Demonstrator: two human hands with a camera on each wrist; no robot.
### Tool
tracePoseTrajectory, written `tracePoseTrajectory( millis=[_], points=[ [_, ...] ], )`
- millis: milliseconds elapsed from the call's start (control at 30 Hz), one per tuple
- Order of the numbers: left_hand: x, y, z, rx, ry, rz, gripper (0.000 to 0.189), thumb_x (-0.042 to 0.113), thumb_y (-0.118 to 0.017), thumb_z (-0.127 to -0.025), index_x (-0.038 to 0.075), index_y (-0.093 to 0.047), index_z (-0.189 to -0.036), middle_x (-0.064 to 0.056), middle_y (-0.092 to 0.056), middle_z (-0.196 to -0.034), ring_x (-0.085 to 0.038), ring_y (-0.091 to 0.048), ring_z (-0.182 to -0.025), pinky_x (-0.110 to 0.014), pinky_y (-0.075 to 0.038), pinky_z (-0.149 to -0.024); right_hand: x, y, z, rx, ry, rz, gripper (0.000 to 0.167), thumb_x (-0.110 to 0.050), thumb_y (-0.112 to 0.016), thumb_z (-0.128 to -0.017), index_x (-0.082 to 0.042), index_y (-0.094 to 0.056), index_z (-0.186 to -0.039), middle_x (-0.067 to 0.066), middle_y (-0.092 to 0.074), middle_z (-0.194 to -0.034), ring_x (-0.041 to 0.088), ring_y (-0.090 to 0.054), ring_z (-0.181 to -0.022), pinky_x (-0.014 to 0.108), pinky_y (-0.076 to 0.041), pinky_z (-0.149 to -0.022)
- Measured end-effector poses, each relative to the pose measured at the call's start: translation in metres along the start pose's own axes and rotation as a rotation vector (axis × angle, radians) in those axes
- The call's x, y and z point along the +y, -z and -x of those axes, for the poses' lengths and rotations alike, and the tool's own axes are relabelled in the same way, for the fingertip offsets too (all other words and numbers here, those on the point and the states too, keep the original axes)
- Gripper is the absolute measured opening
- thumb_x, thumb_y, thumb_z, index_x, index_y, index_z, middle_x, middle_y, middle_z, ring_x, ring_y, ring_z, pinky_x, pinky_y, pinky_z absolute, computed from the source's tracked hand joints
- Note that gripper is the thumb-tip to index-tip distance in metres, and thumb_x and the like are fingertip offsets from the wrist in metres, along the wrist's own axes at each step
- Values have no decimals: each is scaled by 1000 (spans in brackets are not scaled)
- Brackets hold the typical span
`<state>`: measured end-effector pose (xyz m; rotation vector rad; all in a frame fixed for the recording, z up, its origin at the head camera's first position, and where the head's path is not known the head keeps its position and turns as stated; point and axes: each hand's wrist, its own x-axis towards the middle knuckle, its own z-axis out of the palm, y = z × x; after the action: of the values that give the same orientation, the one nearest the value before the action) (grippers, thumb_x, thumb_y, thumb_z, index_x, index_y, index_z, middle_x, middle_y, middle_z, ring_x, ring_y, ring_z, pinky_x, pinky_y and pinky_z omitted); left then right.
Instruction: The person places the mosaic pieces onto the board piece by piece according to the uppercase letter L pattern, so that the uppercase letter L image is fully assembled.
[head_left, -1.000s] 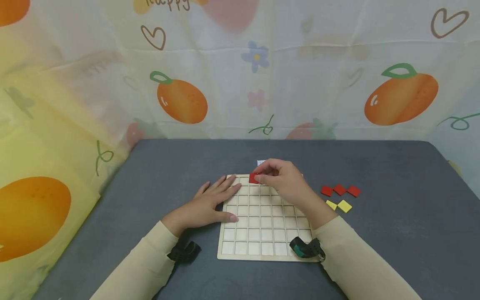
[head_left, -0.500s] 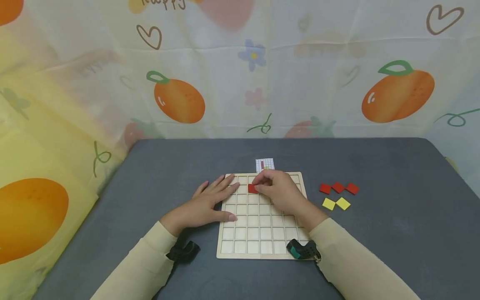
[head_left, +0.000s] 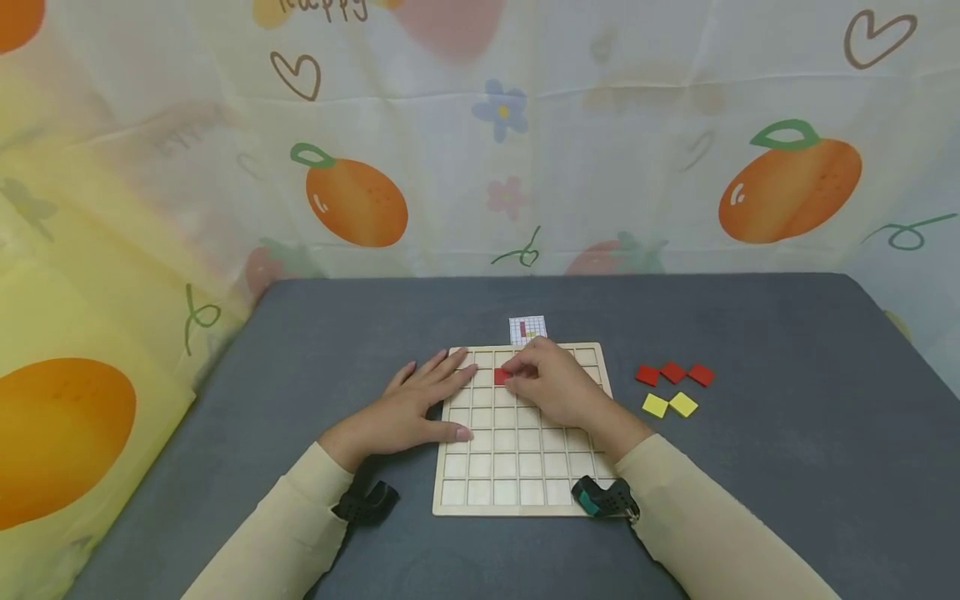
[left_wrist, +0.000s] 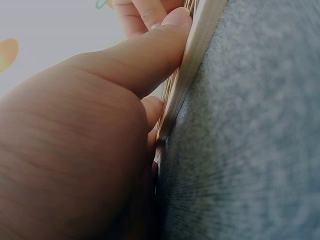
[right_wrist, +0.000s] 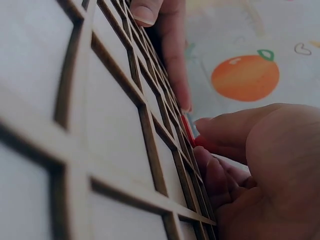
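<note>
A pale wooden grid board [head_left: 506, 493] lies on the dark table, divided into square cells by raised ridges. My left hand [head_left: 408, 412] rests on its left side, fingers spread and straight; the left wrist view has the thumb [left_wrist: 150, 52] at the board's edge. With thumb and fingertips my right hand [head_left: 566, 387] pinches a red square tile [head_left: 501, 377] in the second row from the top. From the right wrist the tile [right_wrist: 187, 130] shows as a thin red strip at the ridges, partly hidden by the fingers.
Right of the board lie three red tiles [head_left: 672, 372] in a row, with two yellow tiles [head_left: 683, 405] in front. Behind its far edge is a small printed grid card [head_left: 527, 326], partly covered by the right hand. A fruit-patterned cloth [head_left: 450, 167] hangs at the back.
My right hand has brought the red tile from the board's top row towards me into the second row, uncovering the printed card. My left hand has stayed in place on the board.
</note>
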<state>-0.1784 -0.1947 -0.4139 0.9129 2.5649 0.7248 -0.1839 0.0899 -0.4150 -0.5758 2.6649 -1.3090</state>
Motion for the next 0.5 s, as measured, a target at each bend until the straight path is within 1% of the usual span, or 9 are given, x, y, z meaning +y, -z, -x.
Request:
tracePoseTrajectory(
  millis=[167,300,400,500],
  points=[
    [0,0,1,4,-2,9,96,59,-74,-100,23,-26,-175,4,-6,-182,-28,3,-166,-67,8,-124,1,-1,0,-6,-7,-5,23,-18,-75,-105,-5,-81,-123,1,-62,-104,19,-60,-92,42,-52,-86],
    [0,-1,1,7,-5,9,96,59,-74,-101,23,-26,-175,3,-7,-182,-29,2,-166,-67,7,-124,1,0,2,-1,-22,-32,25,-27,-70,-109,-11,-81,-125,0,-66,-111,20,-62,-101,47,-52,-93],
    [0,-1,0,9,-2,4,96,60,-74,-100,24,-27,-175,3,-7,-182,-28,2,-166,-67,7,-124,-1,3,4,2,-50,-87,33,-39,-65,-112,-15,-79,-130,-1,-69,-118,21,-64,-108,49,-51,-98],
    [-1,-1,0,9,6,2,96,62,-74,-99,26,-27,-175,5,-7,-181,-27,3,-166,-67,7,-124,-5,9,7,3,-56,-183,43,-46,-58,-115,-11,-75,-135,4,-71,-119,25,-67,-107,51,-53,-95]
  ],
)
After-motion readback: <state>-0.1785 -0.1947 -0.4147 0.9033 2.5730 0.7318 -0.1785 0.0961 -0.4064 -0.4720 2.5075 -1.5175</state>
